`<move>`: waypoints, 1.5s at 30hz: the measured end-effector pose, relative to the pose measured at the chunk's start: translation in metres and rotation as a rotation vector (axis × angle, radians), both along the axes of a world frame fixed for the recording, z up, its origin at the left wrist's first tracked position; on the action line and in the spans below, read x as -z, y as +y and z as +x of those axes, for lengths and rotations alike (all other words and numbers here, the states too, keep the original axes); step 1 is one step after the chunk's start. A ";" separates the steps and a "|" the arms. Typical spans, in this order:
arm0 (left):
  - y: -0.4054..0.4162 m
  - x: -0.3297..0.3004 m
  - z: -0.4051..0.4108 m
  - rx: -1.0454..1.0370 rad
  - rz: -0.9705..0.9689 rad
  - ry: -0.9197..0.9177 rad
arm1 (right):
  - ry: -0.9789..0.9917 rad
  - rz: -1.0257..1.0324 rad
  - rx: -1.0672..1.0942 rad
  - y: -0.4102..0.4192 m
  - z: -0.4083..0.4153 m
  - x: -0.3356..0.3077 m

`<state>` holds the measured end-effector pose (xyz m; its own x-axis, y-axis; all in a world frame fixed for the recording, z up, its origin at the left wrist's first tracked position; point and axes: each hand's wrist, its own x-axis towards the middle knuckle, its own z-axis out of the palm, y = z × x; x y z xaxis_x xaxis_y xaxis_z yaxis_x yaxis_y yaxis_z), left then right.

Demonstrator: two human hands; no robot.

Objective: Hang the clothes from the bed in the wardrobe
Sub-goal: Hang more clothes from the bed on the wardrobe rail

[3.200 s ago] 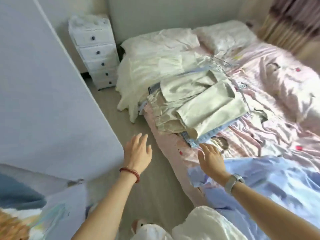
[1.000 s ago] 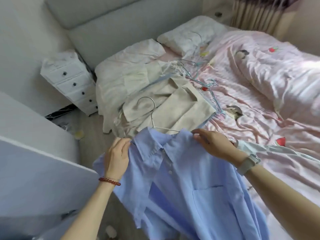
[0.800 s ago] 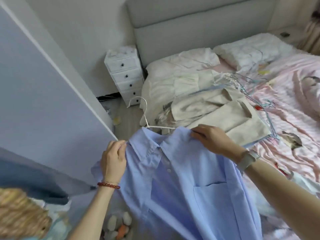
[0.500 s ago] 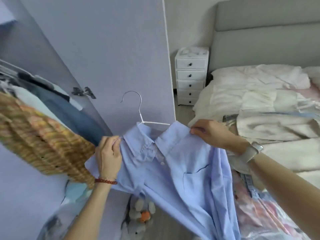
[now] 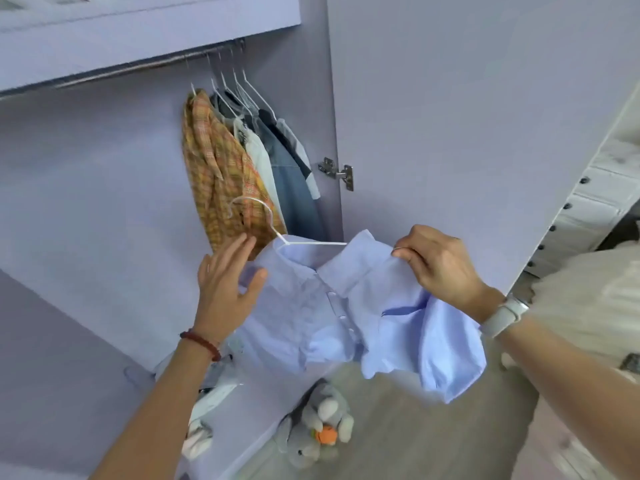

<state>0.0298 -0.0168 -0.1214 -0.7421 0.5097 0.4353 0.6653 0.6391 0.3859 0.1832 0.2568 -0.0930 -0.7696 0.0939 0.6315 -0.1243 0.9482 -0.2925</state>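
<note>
A light blue shirt (image 5: pixel 332 317) hangs on a white wire hanger (image 5: pixel 273 230) in front of the open wardrobe. My right hand (image 5: pixel 440 268) pinches the shirt's right shoulder together with the hanger's end. My left hand (image 5: pixel 225 282) has straight, spread fingers beside the shirt's left shoulder, thumb against the fabric. The hanger's hook points up and left, below the wardrobe rail (image 5: pixel 138 65). Several garments hang on the rail: an orange plaid shirt (image 5: pixel 218 174), a white one and a blue denim piece (image 5: pixel 294 192).
The lilac wardrobe door (image 5: pixel 467 116) stands open just right of the hanging clothes, with a metal hinge (image 5: pixel 337 171). A grey plush toy (image 5: pixel 318 431) lies on the floor below the shirt. White drawers (image 5: pixel 595 195) and the bed edge (image 5: pixel 588 299) are at the right.
I have turned from the bed to the wardrobe, carrying the blue shirt on its hanger. My left hand has let go of the shirt's shoulder and now spreads open beside it.
</note>
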 end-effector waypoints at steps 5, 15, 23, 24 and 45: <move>0.029 -0.024 -0.004 0.003 0.365 -0.200 | -0.054 -0.063 -0.115 0.023 -0.037 -0.005; 0.008 -0.033 -0.006 -0.206 0.367 0.073 | -0.154 -0.438 -0.254 0.039 -0.091 0.014; -0.036 -0.035 -0.014 -0.397 0.429 0.172 | -0.318 -0.330 -0.336 0.009 -0.140 0.012; -0.040 -0.035 -0.017 -0.406 0.440 0.176 | -0.384 -0.333 -0.307 0.006 -0.146 0.016; -0.117 -0.054 -0.049 -0.541 0.513 0.169 | -0.096 -0.106 -0.327 -0.068 -0.203 -0.010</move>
